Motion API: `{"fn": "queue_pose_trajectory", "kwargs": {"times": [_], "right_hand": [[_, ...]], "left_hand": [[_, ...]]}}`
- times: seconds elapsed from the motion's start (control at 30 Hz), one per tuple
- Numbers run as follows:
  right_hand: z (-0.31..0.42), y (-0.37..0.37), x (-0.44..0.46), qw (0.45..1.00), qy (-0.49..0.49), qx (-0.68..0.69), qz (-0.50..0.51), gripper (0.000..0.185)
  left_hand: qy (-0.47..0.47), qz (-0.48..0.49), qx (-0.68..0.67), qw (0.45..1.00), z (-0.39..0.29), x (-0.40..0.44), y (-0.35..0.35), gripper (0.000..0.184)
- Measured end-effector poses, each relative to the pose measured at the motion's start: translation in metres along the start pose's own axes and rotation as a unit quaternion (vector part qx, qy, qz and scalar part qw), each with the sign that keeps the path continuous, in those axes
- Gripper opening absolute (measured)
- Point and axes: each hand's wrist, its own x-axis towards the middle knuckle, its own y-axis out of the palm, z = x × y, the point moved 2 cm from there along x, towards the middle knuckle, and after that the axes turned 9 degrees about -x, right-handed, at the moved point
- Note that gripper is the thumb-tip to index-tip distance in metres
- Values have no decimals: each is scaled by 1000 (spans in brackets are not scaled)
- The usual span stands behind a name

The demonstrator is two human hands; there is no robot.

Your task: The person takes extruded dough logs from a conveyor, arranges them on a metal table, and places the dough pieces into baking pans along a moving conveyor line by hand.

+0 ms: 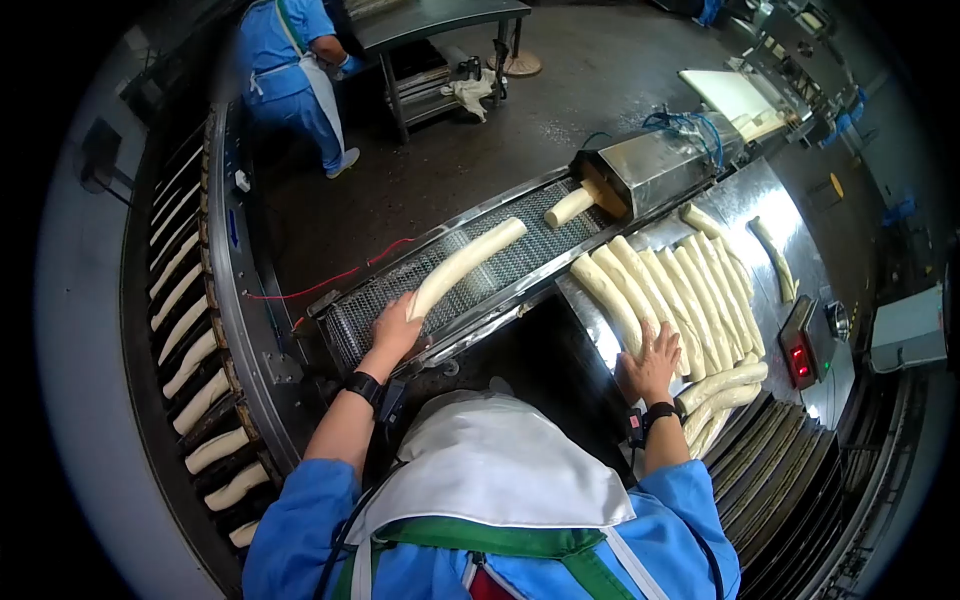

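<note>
A long pale dough log [466, 262] lies slantwise over the mesh conveyor [375, 300]. My left hand [397, 328] is closed around its near end. On the metal table to the right, several more dough logs [700, 295] lie side by side in a row. My right hand [654, 358] rests on the near ends of the leftmost ones, its fingers spread. A few curved dough logs [722, 392] are heaped just right of that wrist. Further along the conveyor, a shorter-looking dough piece [570, 207] sticks out of the metal housing [660, 165].
On the left, a line of trays [205, 400] carries single dough logs beside a metal rail. A scale with a red display [800, 360] stands on the metal table [745, 200]. At the back left, a person in blue [290, 80] stands by another table [430, 25].
</note>
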Motion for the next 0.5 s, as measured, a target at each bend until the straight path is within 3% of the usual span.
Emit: {"fn": "queue_pose_trajectory", "kwargs": {"times": [0.23, 0.5], "right_hand": [[-2, 3, 0, 1000, -10, -9, 19, 81], [-5, 8, -3, 1000, -9, 9, 5, 83]], "left_hand": [[21, -34, -51, 998, 34, -26, -2, 59], [-15, -79, -28, 996, 52, -50, -17, 60]]}}
